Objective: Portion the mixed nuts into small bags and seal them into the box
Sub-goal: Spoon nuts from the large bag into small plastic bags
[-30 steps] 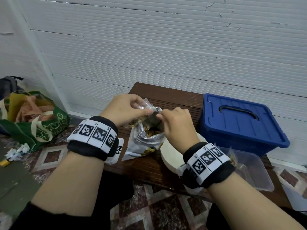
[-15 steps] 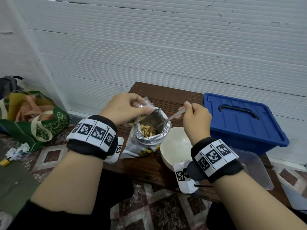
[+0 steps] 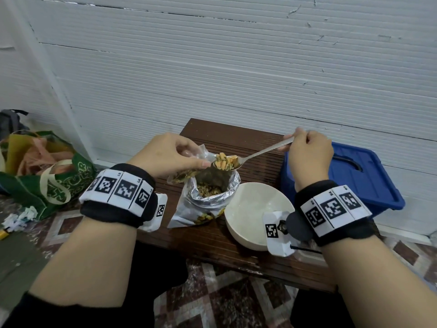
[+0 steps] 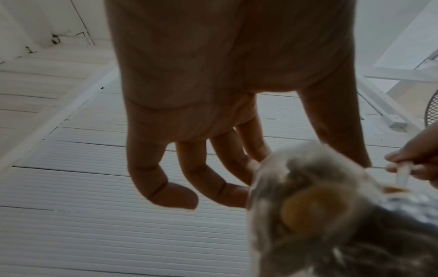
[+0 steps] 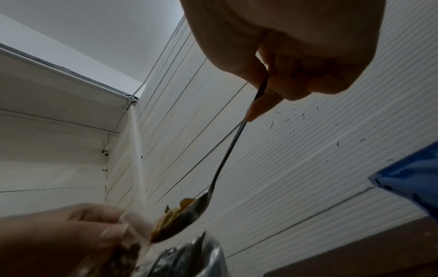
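Note:
A silver foil pouch of mixed nuts [image 3: 210, 197] stands open on the brown bench [image 3: 212, 240]. My left hand [image 3: 175, 155] pinches a small clear bag [image 3: 189, 172] by its mouth just above the pouch, with some nuts inside it. My right hand [image 3: 307, 150] grips the handle of a metal spoon [image 3: 260, 152]. Its bowl, heaped with nuts [image 3: 225, 162], hovers at the clear bag's mouth over the pouch. In the right wrist view the spoon [image 5: 227, 157] slopes down to the clear bag [image 5: 138, 223]. The left wrist view shows the left hand's fingers [image 4: 237, 161] on the bag's blurred top [image 4: 308, 187].
A cream bowl [image 3: 255, 214] sits on the bench right of the pouch. Behind my right hand stands a blue lidded box [image 3: 369, 183]. A green shopping bag [image 3: 42, 176] lies on the floor at left. The white panelled wall [image 3: 236, 79] runs close behind the bench.
My right hand has drawn the spoon up out of the foil pouch, now loaded with nuts, and moved right and up. My left hand has stayed holding the clear bag.

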`<state>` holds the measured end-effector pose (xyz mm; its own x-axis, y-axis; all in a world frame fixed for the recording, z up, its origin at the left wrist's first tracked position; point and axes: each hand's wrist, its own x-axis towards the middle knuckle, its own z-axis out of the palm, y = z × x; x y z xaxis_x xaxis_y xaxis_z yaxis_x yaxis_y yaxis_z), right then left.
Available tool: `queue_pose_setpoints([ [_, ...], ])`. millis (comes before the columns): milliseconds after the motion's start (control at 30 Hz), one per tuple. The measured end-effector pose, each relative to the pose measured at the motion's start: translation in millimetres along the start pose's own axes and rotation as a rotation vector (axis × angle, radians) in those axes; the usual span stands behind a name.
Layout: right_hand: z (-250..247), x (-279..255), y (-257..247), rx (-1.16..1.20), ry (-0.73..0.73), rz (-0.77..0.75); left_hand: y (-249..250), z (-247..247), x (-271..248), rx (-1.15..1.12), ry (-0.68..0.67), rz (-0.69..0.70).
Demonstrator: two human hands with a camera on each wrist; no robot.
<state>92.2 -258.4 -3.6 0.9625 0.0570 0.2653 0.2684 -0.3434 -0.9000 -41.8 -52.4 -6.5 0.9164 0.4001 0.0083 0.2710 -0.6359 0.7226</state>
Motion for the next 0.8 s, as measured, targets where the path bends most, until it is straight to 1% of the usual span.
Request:
queue_pose_setpoints([
  [100, -1, 6, -3, 0.027, 0.014, -0.004, 3, 2, -1, -0.006, -0.007, 0.009],
  [300, 6, 5, -12, 0.030, -0.037, -0.019, 5, 10, 1, -0.023, -0.016, 0.033],
  [667, 16, 3, -16, 0.015, -0.102, -0.052, 5, 15, 3, -0.014, -0.021, 0.013],
  [800, 18, 2, -16, 0.030, -0.125, -0.057, 8, 18, 3, -0.015, 0.001, 0.025],
])
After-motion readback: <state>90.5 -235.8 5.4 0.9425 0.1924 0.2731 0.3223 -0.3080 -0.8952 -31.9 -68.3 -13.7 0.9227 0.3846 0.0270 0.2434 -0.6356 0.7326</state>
